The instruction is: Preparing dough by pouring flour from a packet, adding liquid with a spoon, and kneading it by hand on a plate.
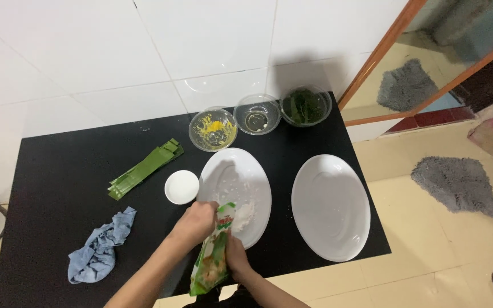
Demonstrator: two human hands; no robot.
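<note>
- Black counter point(58, 188): bare surface at its left, plates near the right edge.
- Empty white oval plate point(331, 206): right.
- Second oval plate point(235, 182): holds white powder point(244, 215).
- Green packet point(212, 259): tilted over that plate's near rim.
- Left hand point(198, 219): closed on the packet top.
- Right hand point(236, 256): clasped on its side.

3 bowls point(257, 114) stand behind 2 plates point(283, 197) (side by side); leaves point(144, 169) and cloth point(99, 246) lie left.
</note>
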